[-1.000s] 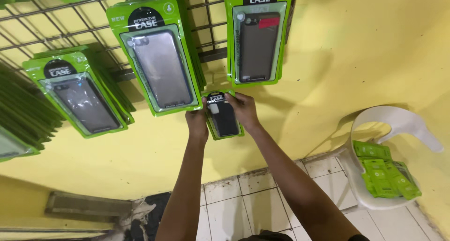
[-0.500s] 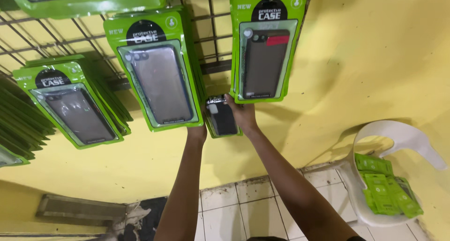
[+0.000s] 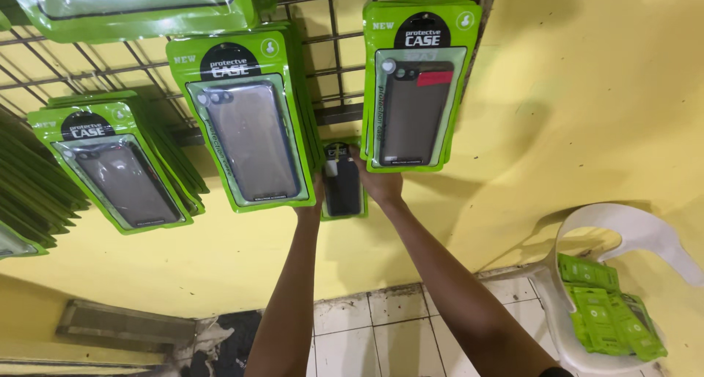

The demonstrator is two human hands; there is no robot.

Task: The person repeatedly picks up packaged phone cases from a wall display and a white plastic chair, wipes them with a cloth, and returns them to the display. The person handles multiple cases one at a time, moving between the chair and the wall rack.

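At the centre of the frame, both hands grip a small green phone-case packet (image 3: 342, 179) against the wire rack (image 3: 345, 25): left hand (image 3: 312, 201) and right hand (image 3: 378, 182) closed on its edges. Hung between two larger green packets (image 3: 249, 124), it faces outward for display.

A wire rack (image 3: 334, 25) on the yellow wall carries hanging green case packets (image 3: 249, 120) (several stacked deep).

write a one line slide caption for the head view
Both hands, left hand and right hand, hold a small green phone-case packet against a wire rack of hanging packets.
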